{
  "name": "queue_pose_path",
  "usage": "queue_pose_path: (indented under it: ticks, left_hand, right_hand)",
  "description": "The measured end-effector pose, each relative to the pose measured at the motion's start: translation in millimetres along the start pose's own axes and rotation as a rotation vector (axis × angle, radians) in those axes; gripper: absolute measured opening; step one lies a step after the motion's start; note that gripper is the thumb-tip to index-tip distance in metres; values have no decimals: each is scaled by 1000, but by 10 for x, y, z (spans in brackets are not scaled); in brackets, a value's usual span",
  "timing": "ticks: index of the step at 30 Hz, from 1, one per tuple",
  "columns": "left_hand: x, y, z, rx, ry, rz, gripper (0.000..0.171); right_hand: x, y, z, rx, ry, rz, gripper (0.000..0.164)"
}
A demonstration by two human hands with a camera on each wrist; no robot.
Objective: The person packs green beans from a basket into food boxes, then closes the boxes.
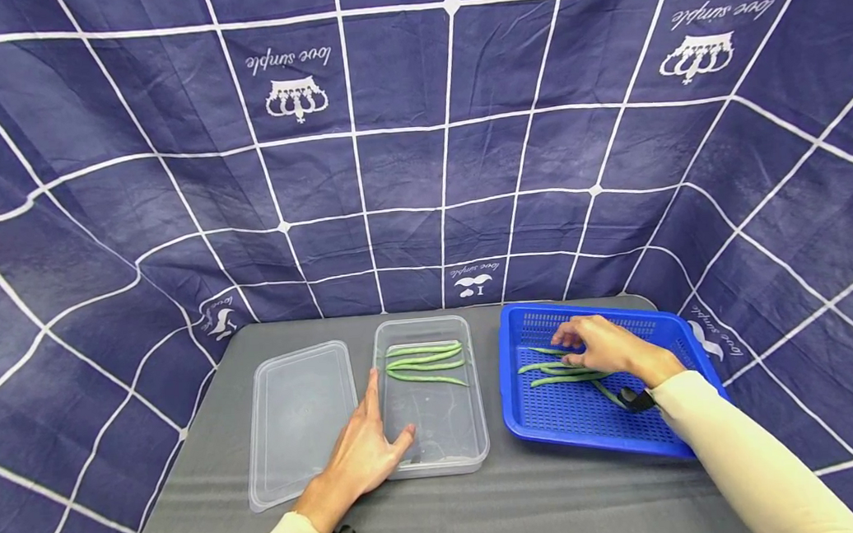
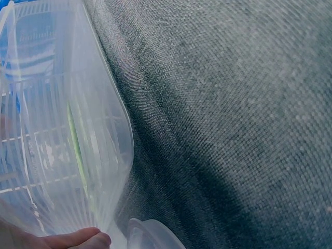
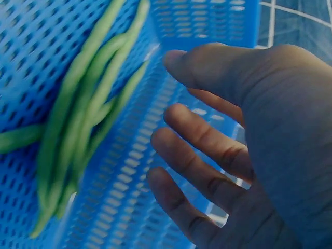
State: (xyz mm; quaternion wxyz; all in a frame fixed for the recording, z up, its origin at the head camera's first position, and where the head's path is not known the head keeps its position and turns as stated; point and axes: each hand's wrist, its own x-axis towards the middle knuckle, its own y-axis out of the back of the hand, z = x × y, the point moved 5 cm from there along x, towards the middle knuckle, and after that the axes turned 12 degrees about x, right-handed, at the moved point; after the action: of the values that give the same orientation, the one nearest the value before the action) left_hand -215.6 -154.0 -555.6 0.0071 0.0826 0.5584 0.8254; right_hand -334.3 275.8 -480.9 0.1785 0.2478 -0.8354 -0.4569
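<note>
Beans first. We find the loose green beans (image 1: 564, 379) on the floor of the blue basket (image 1: 556, 416), at the right of the desk (image 1: 532, 507). The relation we judge to count most: these beans lie below the fingertips of the right grip (image 1: 594, 346), reaching out to its left and a little toward the person. Most have their long axis roughly left to right across the basket; one slants off toward the near right, partly under the wrist. The right grip is clearly the nearer of the two; the left is well apart.

In the right wrist view we see that grip empty, fingers loosely bent and spread, thumb apart from them. The beans lie past the thumb tip, in a bundle along the mesh; we see no fingertip touching one.

Left grip (image 1: 368, 452): fingers extended along the left side of the clear container (image 1: 437, 418), thumb spread toward its near part. We take it to be steadying the wall; nothing looks pinched, though the left wrist view catches only a bit of finger.

Inside the container we note a row of beans (image 1: 429, 367) at the far end, also running left to right. A translucent lid (image 1: 300, 424) lies flat left of it. Behind stands a blue checked cloth (image 1: 405, 169).
</note>
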Motion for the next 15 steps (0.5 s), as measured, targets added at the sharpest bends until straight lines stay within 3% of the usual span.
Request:
queue_pose_path:
  ticks: [7,15]
  left_hand:
    - [-17,14,-8,-1,-6,14,119]
    - [-24,43,6,-10,-12,17,119]
  right_hand:
    - [-106,-95,142,71,37,-65,29]
    - [-125,-231,183,159,17,-169,27]
